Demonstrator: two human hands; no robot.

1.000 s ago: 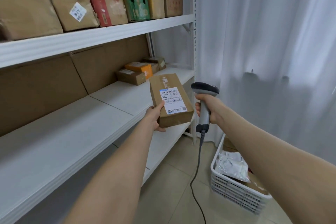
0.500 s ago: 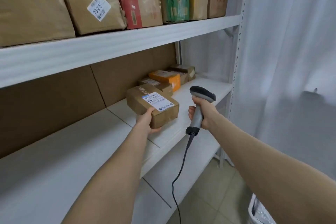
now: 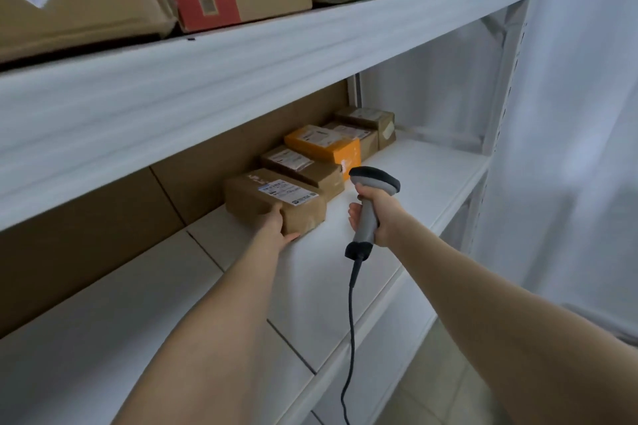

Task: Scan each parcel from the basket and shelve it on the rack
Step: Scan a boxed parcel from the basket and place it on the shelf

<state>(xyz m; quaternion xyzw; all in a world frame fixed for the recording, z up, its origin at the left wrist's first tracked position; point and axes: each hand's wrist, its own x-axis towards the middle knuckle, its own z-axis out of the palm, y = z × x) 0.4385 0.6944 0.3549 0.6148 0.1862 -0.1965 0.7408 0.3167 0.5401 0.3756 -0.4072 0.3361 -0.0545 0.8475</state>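
left hand (image 3: pixel 276 227) grips the brown parcel (image 3: pixel 267 195) resting on the rack shelf (image 3: pixel 419 179), right hand (image 3: pixel 381 216) clasps the scanner (image 3: pixel 375 179).

L hand (image 3: pixel 274 226) on brown parcel (image 3: pixel 276 197) on mid rack shelf (image 3: pixel 431 176), R hand (image 3: pixel 379 214) round corded scanner (image 3: pixel 374 179)

1. My left forearm (image 3: pixel 214 321) enters from about 7 o'clock. It is bare skin from the frame edge to the wrist and narrows steadily toward the hand.
2. My right forearm (image 3: pixel 483 293) enters from about 4 o'clock. It is also bare to the wrist and is broadest at the frame edge.
3. My left hand (image 3: pixel 274 226), near the centre, is bare. Only its back and the thumb (image 3: pixel 291 237) show.
4. My right hand (image 3: pixel 378 214), at 3 o'clock of the left, is bare. Its fingers (image 3: pixel 354 214) are too small to show the nails.
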